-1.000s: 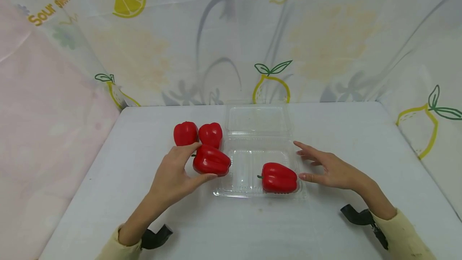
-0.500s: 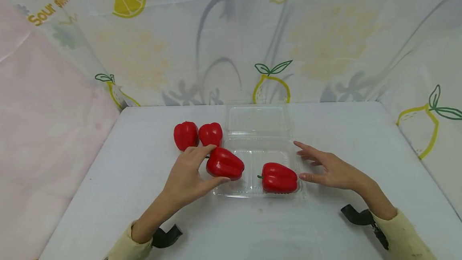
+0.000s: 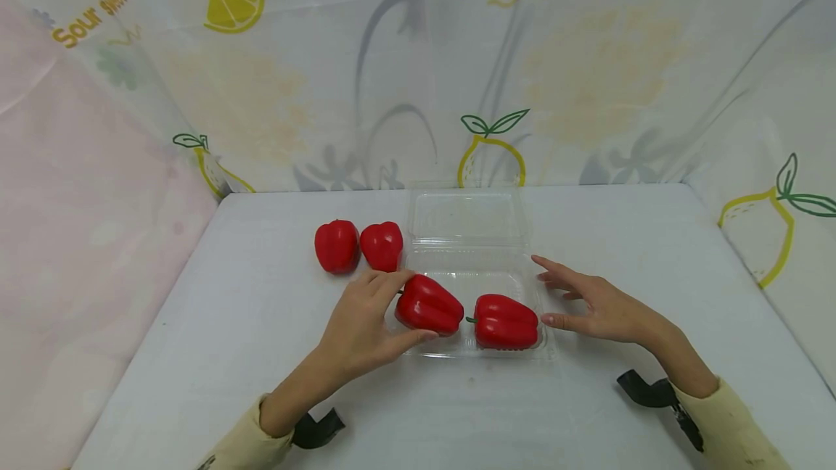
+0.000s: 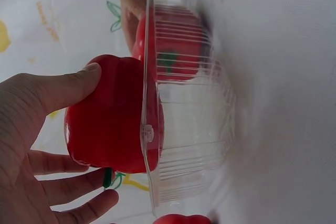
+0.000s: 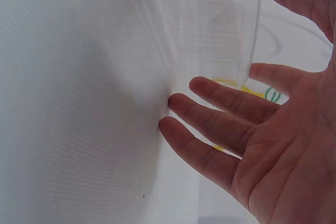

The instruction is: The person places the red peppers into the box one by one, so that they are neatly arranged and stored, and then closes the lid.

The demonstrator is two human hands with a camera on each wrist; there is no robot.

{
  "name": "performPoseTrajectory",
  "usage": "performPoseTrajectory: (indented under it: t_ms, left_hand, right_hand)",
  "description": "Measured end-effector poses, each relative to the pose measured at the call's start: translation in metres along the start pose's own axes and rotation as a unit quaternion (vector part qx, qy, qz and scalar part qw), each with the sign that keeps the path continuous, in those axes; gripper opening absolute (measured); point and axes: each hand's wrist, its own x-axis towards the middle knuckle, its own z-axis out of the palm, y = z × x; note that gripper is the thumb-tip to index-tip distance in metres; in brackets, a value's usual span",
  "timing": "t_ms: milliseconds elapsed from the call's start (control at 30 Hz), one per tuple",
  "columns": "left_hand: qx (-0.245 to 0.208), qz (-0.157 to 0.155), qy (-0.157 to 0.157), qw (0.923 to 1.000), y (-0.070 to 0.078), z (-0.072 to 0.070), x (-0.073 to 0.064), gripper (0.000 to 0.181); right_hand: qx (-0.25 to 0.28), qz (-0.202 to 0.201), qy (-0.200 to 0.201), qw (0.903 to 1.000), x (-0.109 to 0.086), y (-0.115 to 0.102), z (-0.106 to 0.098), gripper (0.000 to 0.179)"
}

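My left hand (image 3: 369, 321) pinches a red bell pepper (image 3: 429, 304) between thumb and fingers, over the left part of a clear plastic clamshell box (image 3: 466, 280). In the left wrist view that pepper (image 4: 113, 116) is partly below the box's rim, its green stem by my fingers. Another red bell pepper (image 3: 506, 321) lies in the box's right part, its stem pointing left. My right hand (image 3: 597, 307) stays beside the box's right edge, fingers spread and relaxed. In the right wrist view the hand (image 5: 283, 129) holds nothing, its fingertips close to the box wall.
Two more red bell peppers, one (image 3: 337, 246) left of the other (image 3: 382, 245), stand on the white table (image 3: 261, 260) left of the box. The box's lid (image 3: 466, 216) lies folded back toward the rear wall. A printed cloth (image 3: 392, 56) hangs behind the table.
My left hand has carried its bell pepper rightward and toward me, from beside the box's left edge to over the box, near the other pepper. The right hand has not moved.
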Motion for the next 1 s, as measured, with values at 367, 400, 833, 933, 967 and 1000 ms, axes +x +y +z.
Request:
performPoseTrajectory:
  t_ms: [367,400,833,933,967,1000]
  left_hand:
    - [0.028,0.006,-0.03,0.9991,0.003,0.01,-0.003,0.083]
    - [0.03,0.005,-0.032,0.999,0.003,0.01,-0.003,0.083]
    - [0.042,0.0,-0.048,0.998,-0.001,0.018,-0.006,0.081]
    - [0.048,0.002,-0.051,0.9976,-0.002,0.02,-0.006,0.081]
    - [0.049,0.002,-0.052,0.9974,-0.002,0.02,-0.006,0.082]
    - [0.051,0.002,-0.052,0.9974,-0.002,0.021,-0.007,0.082]
  right_hand:
    - [-0.003,-0.004,0.0,1.0,0.001,0.0,0.001,0.086]
    - [-0.003,-0.004,0.0,1.0,0.001,0.0,0.001,0.087]
    - [0.002,-0.001,-0.003,1.0,0.001,0.0,0.0,0.087]
    - [0.002,0.002,-0.002,1.0,0.0,0.0,-0.001,0.088]
    - [0.002,0.004,-0.001,1.0,0.0,0.0,0.0,0.088]
    - [0.002,0.002,-0.002,1.0,0.0,0.0,0.0,0.087]
